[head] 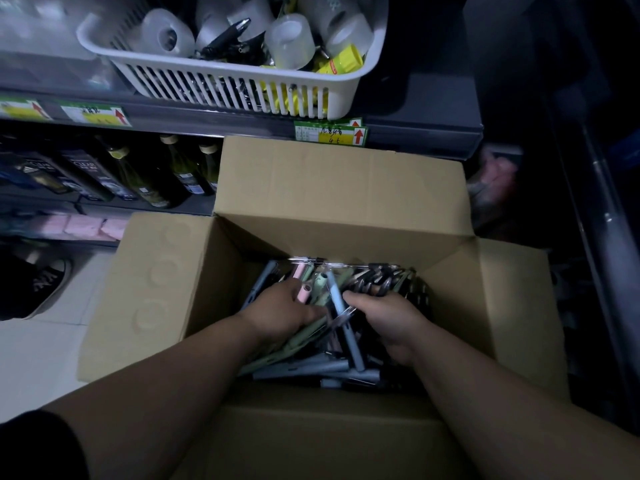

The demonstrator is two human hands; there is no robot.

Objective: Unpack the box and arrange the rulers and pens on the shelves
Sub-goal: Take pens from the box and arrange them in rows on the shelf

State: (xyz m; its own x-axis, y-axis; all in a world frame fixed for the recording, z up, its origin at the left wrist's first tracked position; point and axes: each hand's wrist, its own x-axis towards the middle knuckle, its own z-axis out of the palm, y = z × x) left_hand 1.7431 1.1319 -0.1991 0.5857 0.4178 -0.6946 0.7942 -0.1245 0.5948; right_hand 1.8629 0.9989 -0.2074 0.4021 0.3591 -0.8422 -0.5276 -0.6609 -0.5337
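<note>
An open cardboard box (162,285) stands on the floor with its flaps spread. Inside lies a heap of pens (311,367) in grey, green, pink and pale blue, plus clear rulers (311,260) at the far side. Both my hands are down in the box. My left hand (284,315) is curled around a bunch of pens, a pink one sticking out past the fingers. My right hand (391,323) is closed on a pale blue pen (341,311) and others beside it. The box bottom is hidden under the heap.
A white slatted basket (242,84) with tape rolls and yellow items sits on the shelf above the box. Price tags (330,133) line the shelf edge. Dark bottles (145,171) fill the lower shelf at left. A black shoe (48,282) rests on the tiled floor.
</note>
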